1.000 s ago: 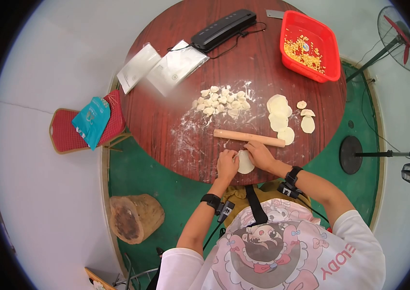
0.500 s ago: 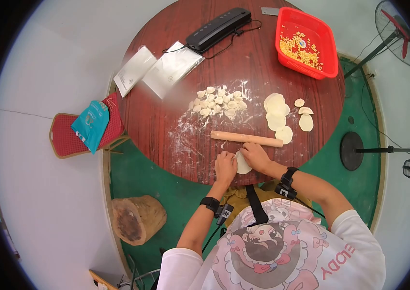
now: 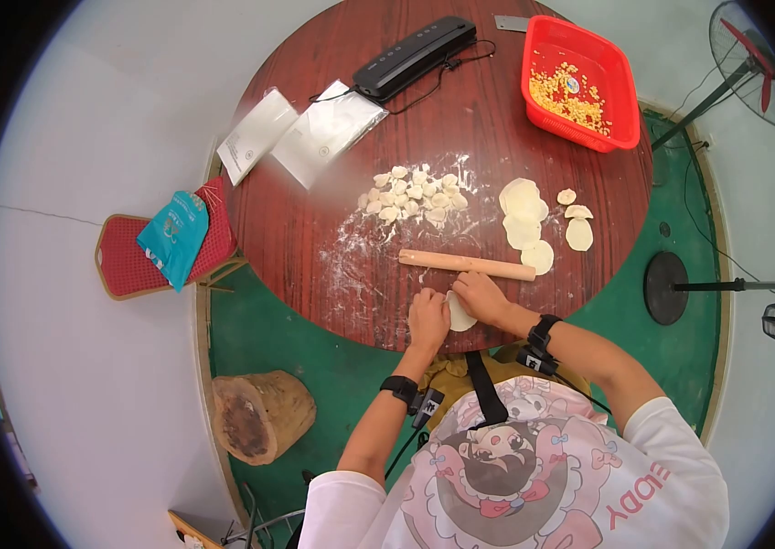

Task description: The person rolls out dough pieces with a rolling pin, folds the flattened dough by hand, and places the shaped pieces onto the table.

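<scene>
While the head camera is looking down over a round wooden table [image 3: 314, 247], a red chair [image 3: 127, 261] is standing at far left on the floor with a teal bag [image 3: 172, 233] lying on its seat, and a wooden stump [image 3: 259, 414] is sitting on the green mat below it. Two clear packets [image 3: 300, 135] are lying on the table's upper left, just beside a black sealer [image 3: 415, 57] with its cord trailing. A cluster of small dough pieces [image 3: 413, 194] is resting in scattered flour near the table's middle. The left hand [image 3: 427, 318] is lying palm down at the near edge of the table, fingers loosely curled and touching the left edge of a dough wrapper [image 3: 459, 314]; whether it is pinching the wrapper, cannot tell. The wrapper is lying flat on the table between both hands, near the person's body. The right hand [image 3: 481, 296] is pressing on the wrapper's upper right edge, fingers bent and close together, partly covering it. A rolling pin [image 3: 466, 264] is lying just beyond both hands, untouched. Finished round wrappers [image 3: 524, 215] are overlapping to the right of the pin, with smaller pieces beside them. A red basket [image 3: 625, 87] holding yellow kernels is sitting at the table's upper right. Two fans [image 3: 758, 64] are standing at far right.
</scene>
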Demonstrator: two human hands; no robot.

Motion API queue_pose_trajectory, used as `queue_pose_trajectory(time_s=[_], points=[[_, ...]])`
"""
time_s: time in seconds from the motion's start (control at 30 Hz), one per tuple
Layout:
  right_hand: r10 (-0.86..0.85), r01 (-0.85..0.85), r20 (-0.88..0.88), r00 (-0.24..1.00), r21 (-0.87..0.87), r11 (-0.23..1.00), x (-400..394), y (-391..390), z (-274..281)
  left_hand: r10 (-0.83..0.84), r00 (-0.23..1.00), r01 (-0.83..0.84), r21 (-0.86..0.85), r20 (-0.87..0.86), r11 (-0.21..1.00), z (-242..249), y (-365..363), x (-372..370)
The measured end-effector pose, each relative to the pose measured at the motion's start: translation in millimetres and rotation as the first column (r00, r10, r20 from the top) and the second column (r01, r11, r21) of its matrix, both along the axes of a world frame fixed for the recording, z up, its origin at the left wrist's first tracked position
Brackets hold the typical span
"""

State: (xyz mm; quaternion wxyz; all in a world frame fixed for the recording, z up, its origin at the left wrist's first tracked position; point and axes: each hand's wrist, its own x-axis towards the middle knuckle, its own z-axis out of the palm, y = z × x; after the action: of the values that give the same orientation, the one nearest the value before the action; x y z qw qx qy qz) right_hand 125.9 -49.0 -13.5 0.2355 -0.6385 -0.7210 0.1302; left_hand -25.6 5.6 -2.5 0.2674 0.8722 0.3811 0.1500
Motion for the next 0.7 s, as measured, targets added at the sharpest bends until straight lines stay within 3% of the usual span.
queue_pose_trajectory(time_s=[0.13, 0.2, 0.3, 0.4, 0.47, 0.57, 0.7], points=[[0.025, -0.025, -0.041, 0.999, -0.002, 1.0, 3, -4, 2, -0.034, 0.998, 0.032, 0.033, 0.058, 0.999, 0, 1, -1], [0.04, -0.041, -0.024, 0.999, -0.032, 0.999, 4, -9, 5, -0.083, 0.996, 0.083, -0.005, -0.015, 0.997, 0, -1, -4], [0.047, -0.042, -0.085, 0.995, 0.056, 0.998, 5, -11, 9, -0.063, 0.998, 0.063, -0.002, 0.021, 0.998, -1, -2, -5], [0.041, -0.042, 0.014, 0.999, 0.075, 0.996, 6, -8, 6, -0.036, 0.999, 0.034, 0.046, 0.037, 0.998, -3, -2, -6], [0.084, -0.085, 0.158, 0.984, 0.0, 0.996, 9, -5, -1, -0.055, 0.998, 0.055, 0.034, 0.003, 0.998, -4, 1, -7], [0.097, -0.097, 0.081, 0.992, -0.004, 0.995, 10, -4, 1, -0.074, 0.997, 0.074, 0.04, 0.003, 0.996, -4, 3, -8], [0.163, -0.168, 0.121, 0.979, 0.036, 0.985, 14, -9, 5, -0.134, 0.99, 0.132, 0.064, 0.044, 0.989, -3, 2, -12]])
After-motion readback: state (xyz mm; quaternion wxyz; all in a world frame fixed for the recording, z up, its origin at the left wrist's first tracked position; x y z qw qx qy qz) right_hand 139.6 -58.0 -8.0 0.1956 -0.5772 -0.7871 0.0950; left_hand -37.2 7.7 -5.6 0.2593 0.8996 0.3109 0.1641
